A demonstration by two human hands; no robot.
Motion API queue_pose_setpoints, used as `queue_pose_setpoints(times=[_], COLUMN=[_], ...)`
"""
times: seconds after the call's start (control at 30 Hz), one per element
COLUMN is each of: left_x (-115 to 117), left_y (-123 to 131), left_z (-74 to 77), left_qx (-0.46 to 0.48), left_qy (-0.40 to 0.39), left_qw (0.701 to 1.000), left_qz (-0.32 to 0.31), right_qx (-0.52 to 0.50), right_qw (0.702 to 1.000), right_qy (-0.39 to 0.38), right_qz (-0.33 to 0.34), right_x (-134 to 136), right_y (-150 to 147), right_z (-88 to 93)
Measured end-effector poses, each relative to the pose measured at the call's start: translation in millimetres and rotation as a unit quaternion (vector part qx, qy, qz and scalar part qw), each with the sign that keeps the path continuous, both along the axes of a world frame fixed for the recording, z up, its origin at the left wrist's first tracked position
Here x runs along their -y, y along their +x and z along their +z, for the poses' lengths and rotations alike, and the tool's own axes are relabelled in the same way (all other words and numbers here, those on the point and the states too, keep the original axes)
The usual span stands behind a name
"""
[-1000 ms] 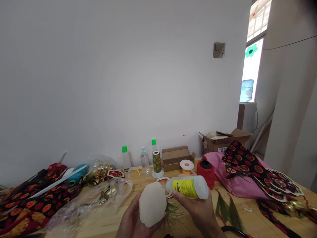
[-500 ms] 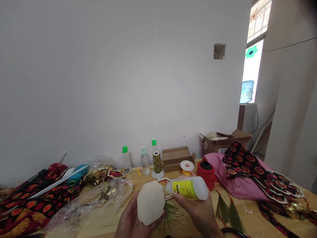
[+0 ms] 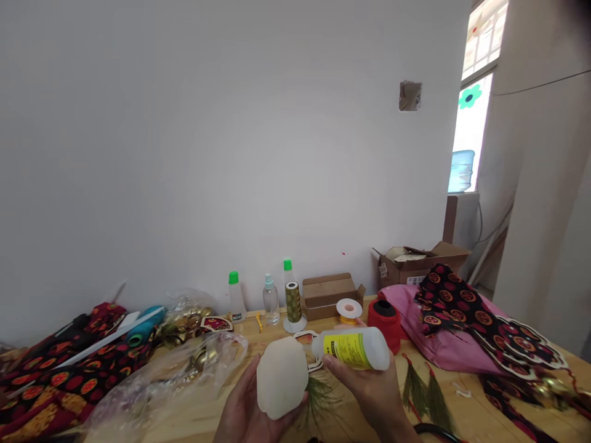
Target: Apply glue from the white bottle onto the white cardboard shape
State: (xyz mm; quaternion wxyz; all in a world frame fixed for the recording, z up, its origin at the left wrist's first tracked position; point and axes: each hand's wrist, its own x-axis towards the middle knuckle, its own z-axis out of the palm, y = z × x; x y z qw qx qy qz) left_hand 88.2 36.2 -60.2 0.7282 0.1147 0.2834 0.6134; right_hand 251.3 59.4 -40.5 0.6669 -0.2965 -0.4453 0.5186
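Observation:
My left hand (image 3: 247, 400) is closed around the edges of a pale, scallop-edged flat piece (image 3: 282, 378), its plain face turned up toward me. In my right hand (image 3: 369, 387) lies a translucent white glue bottle (image 3: 353, 349) with a yellow label, tipped on its side. The bottle's narrow end points left at the upper right edge of the pale piece; whether it touches cannot be made out. Behind the bottle's tip a cut-out piece with a pale rim (image 3: 314, 364) lies partly hidden on the table. Green tassel threads (image 3: 321, 397) spread out between my hands.
Along the wall stand a green-capped bottle (image 3: 236, 298), a spray bottle (image 3: 271, 301), an olive thread cone (image 3: 292, 303) and a small cardboard box (image 3: 329, 296). A red thread cone (image 3: 384, 323) and green tassels (image 3: 436, 400) lie right. Plastic bags (image 3: 170, 381) and patterned fabric (image 3: 87, 375) cover the left.
Hardly anything differs. The bottle and the pale piece appear slightly farther right, as does the background; both hands keep their grip.

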Motion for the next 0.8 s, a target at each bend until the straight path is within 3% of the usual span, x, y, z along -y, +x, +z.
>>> queue_pose_setpoints(times=[0.27,0.57,0.8], left_x=[2.5,-1.2,1.7], left_y=[-2.7,-4.9,-3.4], left_z=[7.3,1.0,7.0], left_qx=[0.018,0.007,-0.014], left_qy=[0.000,0.007,0.000], left_qw=[1.000,1.000,0.999], left_qz=[-0.011,0.007,0.030], right_qx=[0.026,0.085,0.074], right_qw=[0.999,0.994,0.996], right_qy=[0.019,0.051,0.033], right_qz=[0.026,0.054,0.029], right_x=[0.2,-2.8,-2.4], right_y=[0.2,3.7,2.2], right_z=[1.5,0.3,-0.7])
